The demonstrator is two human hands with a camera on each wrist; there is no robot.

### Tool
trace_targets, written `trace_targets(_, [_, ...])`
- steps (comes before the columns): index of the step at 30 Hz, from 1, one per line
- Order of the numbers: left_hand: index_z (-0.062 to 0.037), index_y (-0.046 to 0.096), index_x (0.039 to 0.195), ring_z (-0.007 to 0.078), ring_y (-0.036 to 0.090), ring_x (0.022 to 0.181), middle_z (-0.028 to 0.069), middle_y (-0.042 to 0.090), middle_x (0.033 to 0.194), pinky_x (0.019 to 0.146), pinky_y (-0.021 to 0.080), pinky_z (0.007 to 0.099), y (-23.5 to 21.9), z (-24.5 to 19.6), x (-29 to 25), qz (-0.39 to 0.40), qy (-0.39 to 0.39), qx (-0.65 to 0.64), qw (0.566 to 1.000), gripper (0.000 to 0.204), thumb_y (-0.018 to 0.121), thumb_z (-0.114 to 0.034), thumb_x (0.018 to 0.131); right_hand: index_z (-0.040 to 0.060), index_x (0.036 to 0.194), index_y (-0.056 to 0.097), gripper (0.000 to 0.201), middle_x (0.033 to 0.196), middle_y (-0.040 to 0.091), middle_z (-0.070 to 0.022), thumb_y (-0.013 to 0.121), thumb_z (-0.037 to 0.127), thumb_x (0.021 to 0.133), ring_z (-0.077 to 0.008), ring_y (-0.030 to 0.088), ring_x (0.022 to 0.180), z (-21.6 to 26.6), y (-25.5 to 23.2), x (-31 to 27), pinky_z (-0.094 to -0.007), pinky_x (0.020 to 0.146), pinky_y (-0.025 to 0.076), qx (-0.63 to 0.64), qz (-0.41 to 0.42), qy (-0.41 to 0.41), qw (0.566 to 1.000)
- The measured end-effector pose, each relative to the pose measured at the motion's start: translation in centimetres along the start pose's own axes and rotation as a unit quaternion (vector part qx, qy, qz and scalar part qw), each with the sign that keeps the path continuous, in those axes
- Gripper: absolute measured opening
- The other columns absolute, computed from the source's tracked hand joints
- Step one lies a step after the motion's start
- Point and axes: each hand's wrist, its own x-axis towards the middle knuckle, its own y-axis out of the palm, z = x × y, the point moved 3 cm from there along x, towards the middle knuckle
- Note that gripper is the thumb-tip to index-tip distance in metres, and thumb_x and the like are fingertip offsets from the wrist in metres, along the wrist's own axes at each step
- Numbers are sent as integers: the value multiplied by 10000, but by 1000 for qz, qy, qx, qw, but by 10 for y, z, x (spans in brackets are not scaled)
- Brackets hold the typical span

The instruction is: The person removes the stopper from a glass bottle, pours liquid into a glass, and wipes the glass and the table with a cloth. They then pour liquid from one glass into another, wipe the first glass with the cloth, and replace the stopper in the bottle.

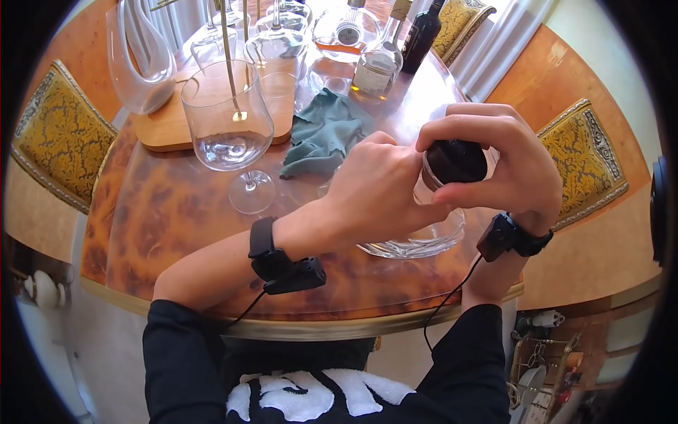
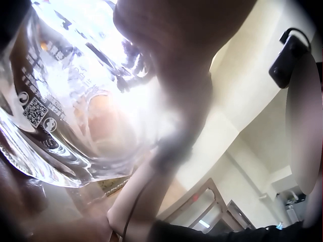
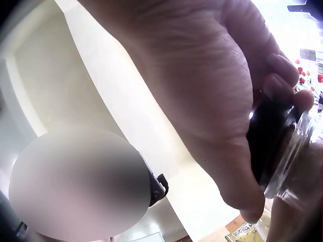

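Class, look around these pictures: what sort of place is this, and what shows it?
Probably a dining room, perhaps in a home: a polished table bears a stemmed wine glass and a bottle of amber liquid, with gold-patterned upholstered chairs at its sides.

Two hands, left hand (image 1: 378, 187) and right hand (image 1: 508, 145), with one clear glass bottle (image 1: 417, 249) and one black cap (image 1: 458, 161) between them. Left of the left hand, one upright wine glass (image 1: 227, 127); just beyond it, one teal cloth (image 1: 325, 131); farther left, one wooden board (image 1: 166, 134) and one decanter (image 1: 141, 63). Beyond both hands, three bottles (image 1: 374, 71). Patterned chair backs: one left of the hands (image 1: 56, 141), one right (image 1: 590, 166), one far ahead (image 1: 459, 28).
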Motion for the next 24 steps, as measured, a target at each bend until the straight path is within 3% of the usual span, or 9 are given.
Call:
trace_targets(2, [-25, 691, 801, 322, 636, 645, 143, 674, 702, 748, 483, 395, 0, -1, 1, 1, 3, -6, 1000, 399, 712, -420, 752, -15, 1070, 671, 517, 867, 637, -106, 868, 284, 696, -208, 625, 750, -3, 0, -1, -307, 706, 500, 3, 25, -17, 1000])
trace_targets(9, [12, 681, 813, 334, 650, 662, 166, 666, 695, 763, 496, 406, 0, 2, 0, 6, -2, 12, 1000, 470, 707, -455, 762, -8, 1141, 667, 568, 908, 640, -119, 864, 294, 702, -213, 623, 764, 2, 0, -6, -309, 715, 501, -27, 24, -21, 999])
trace_targets(12, [15, 664, 834, 333, 663, 680, 169, 670, 706, 764, 499, 410, 1, 1, 0, -18, -26, -21, 999, 473, 712, -448, 746, 6, 1124, 665, 579, 848, 645, -105, 870, 325, 686, -192, 630, 737, 14, 1, -6, -304, 697, 497, -47, -21, -8, 999])
trace_targets(14, [14, 657, 840, 331, 667, 687, 167, 671, 720, 765, 500, 407, 2, 1, -1, -7, -38, -15, 999, 471, 716, -442, 736, 17, 1041, 663, 562, 722, 629, -75, 870, 394, 678, -166, 632, 657, 26, -2, -9, -306, 641, 492, -79, -26, 219, 972])
trace_targets(15, [12, 651, 847, 330, 672, 693, 165, 672, 733, 767, 501, 404, 2, 2, -1, 6, -49, -9, 999, 470, 720, -437, 726, 17, 1041, 663, 562, 722, 629, -75, 870, 394, 678, -166, 632, 657, 29, 2, -9, -306, 641, 492, -80, -24, 217, 972])
trace_targets(18, [19, 657, 851, 327, 671, 697, 156, 672, 757, 775, 503, 401, 3, -1, 0, 11, -39, -2, 999, 475, 723, -431, 714, 26, 949, 643, 546, 618, 592, -68, 857, 451, 682, -196, 614, 560, 31, 14, -9, -324, 584, 481, -171, -75, 245, 951])
trace_targets(20, [23, 659, 858, 328, 671, 700, 151, 670, 761, 780, 504, 401, 0, -4, 0, 10, -40, 4, 999, 478, 719, -430, 718, 19, 907, 628, 546, 613, 591, -97, 834, 483, 706, -269, 592, 530, 33, 18, -7, -349, 562, 481, -310, -95, 230, 918])
trace_targets(24, [35, 666, 871, 336, 669, 708, 149, 675, 767, 791, 505, 405, -1, -2, -1, 12, -28, 9, 1000, 484, 710, -425, 728, 21, 899, 629, 529, 627, 590, -122, 831, 470, 706, -317, 585, 552, 33, 16, -6, -355, 573, 487, -279, -90, 224, 929])
